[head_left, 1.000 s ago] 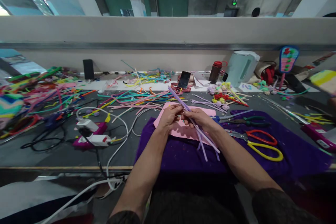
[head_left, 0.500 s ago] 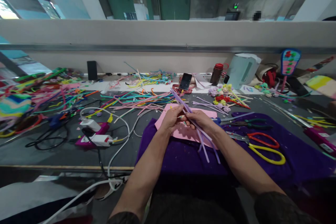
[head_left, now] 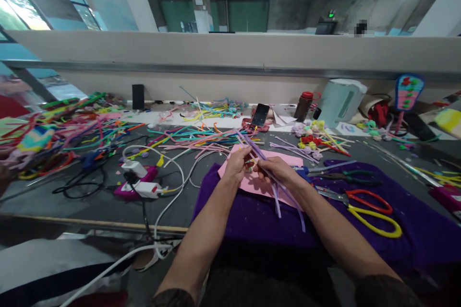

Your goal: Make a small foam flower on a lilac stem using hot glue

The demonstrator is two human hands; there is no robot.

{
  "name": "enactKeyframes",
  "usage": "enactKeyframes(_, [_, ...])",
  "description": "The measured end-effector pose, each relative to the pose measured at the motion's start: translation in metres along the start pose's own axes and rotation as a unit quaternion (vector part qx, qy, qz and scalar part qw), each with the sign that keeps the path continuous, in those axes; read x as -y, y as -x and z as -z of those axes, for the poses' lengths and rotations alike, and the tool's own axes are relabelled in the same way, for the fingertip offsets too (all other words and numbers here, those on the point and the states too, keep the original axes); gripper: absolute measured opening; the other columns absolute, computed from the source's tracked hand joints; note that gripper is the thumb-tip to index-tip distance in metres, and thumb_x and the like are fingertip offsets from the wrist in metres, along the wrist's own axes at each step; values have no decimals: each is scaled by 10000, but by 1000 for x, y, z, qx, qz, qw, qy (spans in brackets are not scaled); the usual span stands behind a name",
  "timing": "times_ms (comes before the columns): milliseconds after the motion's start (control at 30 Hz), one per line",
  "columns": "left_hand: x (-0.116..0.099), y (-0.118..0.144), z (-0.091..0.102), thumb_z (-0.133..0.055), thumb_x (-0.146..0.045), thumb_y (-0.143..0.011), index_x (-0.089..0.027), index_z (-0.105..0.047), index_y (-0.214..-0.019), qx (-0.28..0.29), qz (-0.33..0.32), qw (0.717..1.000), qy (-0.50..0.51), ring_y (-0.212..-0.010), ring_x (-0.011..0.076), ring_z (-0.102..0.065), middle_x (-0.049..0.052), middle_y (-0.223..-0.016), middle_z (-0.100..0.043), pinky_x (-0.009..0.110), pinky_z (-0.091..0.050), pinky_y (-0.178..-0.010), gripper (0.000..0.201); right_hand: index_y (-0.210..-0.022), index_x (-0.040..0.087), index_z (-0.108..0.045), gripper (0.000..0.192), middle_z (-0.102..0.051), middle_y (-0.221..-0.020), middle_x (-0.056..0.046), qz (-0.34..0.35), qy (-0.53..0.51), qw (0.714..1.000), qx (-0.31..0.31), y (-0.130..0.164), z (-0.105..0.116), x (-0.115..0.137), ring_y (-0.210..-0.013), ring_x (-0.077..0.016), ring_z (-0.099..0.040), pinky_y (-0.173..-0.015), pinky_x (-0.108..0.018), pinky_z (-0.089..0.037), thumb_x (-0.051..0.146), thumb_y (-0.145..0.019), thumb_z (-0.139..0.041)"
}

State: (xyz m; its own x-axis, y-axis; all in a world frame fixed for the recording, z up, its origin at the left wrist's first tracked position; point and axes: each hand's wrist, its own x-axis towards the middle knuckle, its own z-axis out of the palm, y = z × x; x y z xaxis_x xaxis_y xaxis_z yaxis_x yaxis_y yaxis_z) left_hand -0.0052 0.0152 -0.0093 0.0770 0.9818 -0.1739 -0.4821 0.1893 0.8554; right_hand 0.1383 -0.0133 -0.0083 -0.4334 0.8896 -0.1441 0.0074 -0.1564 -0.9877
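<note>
Several lilac pipe cleaners [head_left: 277, 200] run slantwise through both hands, with ends sticking out above and below. My left hand [head_left: 238, 164] pinches them near their upper part. Close beside it, my right hand [head_left: 276, 171] is closed round the same bunch, its fingers curled under. Beneath the hands lies a pink sheet [head_left: 252, 184] on a dark purple cloth [head_left: 245, 216]. To the right of my right hand rest scissors [head_left: 374, 211] with one red and one yellow handle, and dark green-handled pliers [head_left: 355, 176].
Loose coloured pipe cleaners [head_left: 201, 136] spread behind and left. A magenta power strip [head_left: 126, 191] with white plugs and cables [head_left: 182, 180] sits left. Along the back stand a phone [head_left: 260, 115], a brown bottle [head_left: 303, 107] and a pale green kettle [head_left: 340, 103]. Small pipe-cleaner flowers [head_left: 311, 141] lie behind the hands.
The view has shifted, so everything appears slightly right and lower. Both hands stay together on the lilac pipe cleaners, whose lower ends have swung to a different spread.
</note>
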Motion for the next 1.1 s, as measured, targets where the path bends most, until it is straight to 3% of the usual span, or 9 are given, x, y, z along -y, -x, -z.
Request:
enactKeyframes(133, [1,-3,4,-664,-308,-611,-127,-591,-684,-5,-10,1000,7,-504,94,-528,11,-606,-599,212,-399,-493,208,-754,110,-644,297,-613,-536,-11,-6,-5,1000,6,2,-2,2,-362,-62,-493,-359,-166,-328,383,-736,-528])
enactKeyframes(267, [0,-4,6,-618,-314,-662,-141,-634,-862,18,-11,1000,21,-565,113,-570,43,-742,-652,215,-413,-494,265,-738,104,-645,292,-602,-503,-12,-51,9,998,19,4,-2,4,-350,-75,-497,-340,-168,-323,376,-725,-540])
enactKeyframes(367, [-2,-5,7,-605,-297,-677,-145,-634,-912,2,-17,999,33,-568,109,-576,43,-748,-659,203,-415,-486,282,-729,93,-648,319,-598,-492,-23,-70,22,997,30,5,-2,3,-342,-85,-500,-331,-175,-317,394,-722,-544])
enactKeyframes(467, [-3,-6,7,-617,-248,-659,-132,-635,-850,-19,-19,999,37,-541,101,-567,30,-676,-646,193,-420,-487,224,-762,90,-654,360,-615,-530,-36,-45,15,998,32,4,-3,2,-370,-93,-518,-353,-186,-343,428,-734,-534])
enactKeyframes(667, [-2,-4,5,-601,-227,-678,-120,-620,-803,19,2,1000,21,-509,109,-569,27,-642,-632,202,-426,-451,165,-639,109,-607,390,-557,-424,-14,34,17,999,-28,-1,-2,-1,-336,-89,-472,-336,-184,-297,475,-745,-523])
enactKeyframes(833, [-7,-3,4,-567,-200,-712,-113,-596,-790,4,9,999,43,-448,83,-537,-7,-540,-569,179,-414,-433,120,-760,114,-637,404,-635,-589,-41,32,-17,999,-38,-1,0,0,-394,-89,-525,-338,-176,-291,495,-757,-503])
enactKeyframes(967, [-8,-4,5,-554,-211,-725,-127,-579,-782,4,21,998,67,-460,90,-549,-25,-493,-528,158,-372,-391,104,-788,111,-642,428,-630,-586,-44,14,-45,998,-29,0,2,1,-393,-87,-528,-327,-176,-267,503,-775,-471])
enactKeyframes(1100, [3,-6,4,-560,-199,-715,-117,-587,-779,50,52,997,39,-477,116,-565,13,-550,-584,190,-403,-411,108,-731,101,-631,481,-612,-535,-47,-5,-36,999,-1,0,-2,0,-376,-92,-524,-310,-173,-274,537,-787,-433])
